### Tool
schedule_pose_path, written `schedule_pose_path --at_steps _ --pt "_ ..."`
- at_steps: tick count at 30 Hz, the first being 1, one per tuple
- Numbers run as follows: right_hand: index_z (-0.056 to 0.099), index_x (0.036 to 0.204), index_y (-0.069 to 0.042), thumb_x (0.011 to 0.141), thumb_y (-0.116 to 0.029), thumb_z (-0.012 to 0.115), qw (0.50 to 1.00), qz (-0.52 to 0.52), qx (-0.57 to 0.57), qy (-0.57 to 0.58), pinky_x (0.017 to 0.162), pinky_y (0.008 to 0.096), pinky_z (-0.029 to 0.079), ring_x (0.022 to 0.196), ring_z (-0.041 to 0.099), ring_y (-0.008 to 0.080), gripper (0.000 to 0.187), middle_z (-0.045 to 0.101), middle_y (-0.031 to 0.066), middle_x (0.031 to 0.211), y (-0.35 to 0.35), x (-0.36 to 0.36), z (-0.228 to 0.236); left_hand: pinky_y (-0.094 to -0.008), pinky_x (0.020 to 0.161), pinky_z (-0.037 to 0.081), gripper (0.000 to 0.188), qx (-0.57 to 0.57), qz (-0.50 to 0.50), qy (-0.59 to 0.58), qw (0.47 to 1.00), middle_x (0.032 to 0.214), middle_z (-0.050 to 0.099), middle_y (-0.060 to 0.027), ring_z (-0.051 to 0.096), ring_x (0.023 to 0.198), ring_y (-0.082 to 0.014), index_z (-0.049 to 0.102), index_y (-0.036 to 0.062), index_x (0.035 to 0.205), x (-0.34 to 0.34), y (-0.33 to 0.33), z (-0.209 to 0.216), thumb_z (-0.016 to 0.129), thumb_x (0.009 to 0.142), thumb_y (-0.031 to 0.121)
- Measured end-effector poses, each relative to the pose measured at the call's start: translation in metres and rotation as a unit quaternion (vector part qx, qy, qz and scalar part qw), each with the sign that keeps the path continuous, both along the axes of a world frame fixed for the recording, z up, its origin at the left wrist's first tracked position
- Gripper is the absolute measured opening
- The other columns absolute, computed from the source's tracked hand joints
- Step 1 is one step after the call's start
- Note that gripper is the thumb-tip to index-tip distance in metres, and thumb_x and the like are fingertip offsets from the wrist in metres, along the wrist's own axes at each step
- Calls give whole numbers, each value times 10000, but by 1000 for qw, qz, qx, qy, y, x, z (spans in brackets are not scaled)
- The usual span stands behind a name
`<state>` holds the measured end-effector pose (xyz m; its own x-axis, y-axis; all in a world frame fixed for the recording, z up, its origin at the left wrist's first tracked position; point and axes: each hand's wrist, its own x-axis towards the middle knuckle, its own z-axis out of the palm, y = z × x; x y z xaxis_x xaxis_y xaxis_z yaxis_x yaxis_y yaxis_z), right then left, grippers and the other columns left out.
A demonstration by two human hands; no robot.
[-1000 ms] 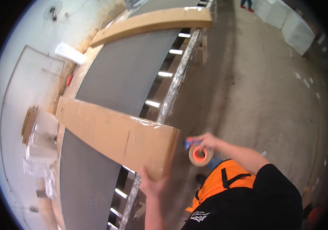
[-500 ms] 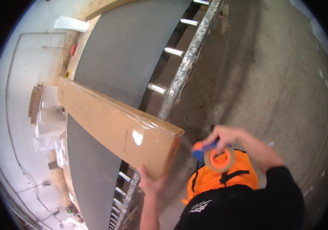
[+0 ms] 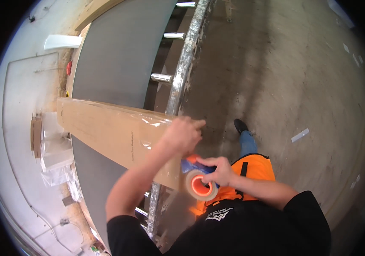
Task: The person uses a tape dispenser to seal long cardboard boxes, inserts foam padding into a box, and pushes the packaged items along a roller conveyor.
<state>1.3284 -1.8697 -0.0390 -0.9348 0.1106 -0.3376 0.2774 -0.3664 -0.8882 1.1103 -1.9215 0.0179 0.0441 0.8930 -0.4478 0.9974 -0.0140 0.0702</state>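
A long brown cardboard box (image 3: 101, 126) lies across the grey conveyor belt, its near end jutting past the metal rail toward me. My left hand (image 3: 181, 135) rests at the upper corner of that end, one finger sticking out and the others partly hidden over the edge. Glossy clear tape shows on the box beside it. My right hand (image 3: 220, 171) grips a blue and orange tape dispenser (image 3: 201, 167) right against the box's end face. On the dispenser sits a tape roll with an orange core (image 3: 199, 186).
The grey belt (image 3: 114, 55) runs on beyond the box, bordered by a worn metal rail (image 3: 184, 64) and silver rollers (image 3: 162, 77). Another cardboard box (image 3: 99, 10) is at the far end. White foam pieces (image 3: 56, 147) stand along the wall. A white strip (image 3: 300, 135) lies on the floor.
My left hand has gone from the box's lower near corner up to its upper one. The tape dispenser in my right hand has moved left and down, up to the box's end.
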Motion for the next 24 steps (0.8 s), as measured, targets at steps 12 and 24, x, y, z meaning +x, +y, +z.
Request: schedule_pose_path --at_steps 12,24 --pt "696 1208 -116 584 -301 750 975 -55 208 -56 794 349 546 821 700 311 654 693 191 939 -199 93 -21 -547 1217 148 256 39 -286 39 957 1320 627 52 370 1415 -274 765 222 989 62 -128 -6 553 915 346" --pt "676 1199 -240 666 -330 726 839 73 535 -66 785 410 550 974 677 285 543 660 115 1085 -280 26 -4 -547 1226 98 652 76 -158 60 983 1526 398 -85 185 1482 -386 641 93 1240 104 -182 0 753 703 445"
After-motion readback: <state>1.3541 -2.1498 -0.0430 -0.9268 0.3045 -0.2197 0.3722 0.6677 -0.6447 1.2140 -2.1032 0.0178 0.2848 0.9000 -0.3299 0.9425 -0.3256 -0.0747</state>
